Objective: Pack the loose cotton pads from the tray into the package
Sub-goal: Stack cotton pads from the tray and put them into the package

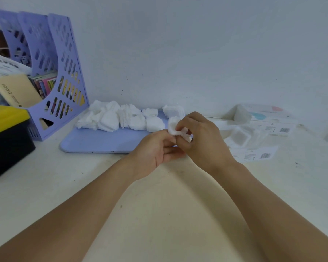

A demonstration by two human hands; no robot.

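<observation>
White cotton pads [121, 118] mostly lie heaped on the lilac tray [95, 140] near the desk's back edge. My left hand [155, 150] and right hand [201, 137] pinch a small stack [173, 126]; the package [254, 129] waits rightward, little packed.

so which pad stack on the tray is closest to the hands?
The rightmost stack, at the tray's far right end, just behind the right hand; the others lie further left.

Two hands, left [155, 148] and right [201, 137]; one tray [95, 140] left of them, two packages [257, 129] right, pads [121, 118] too heaped to count.
</observation>
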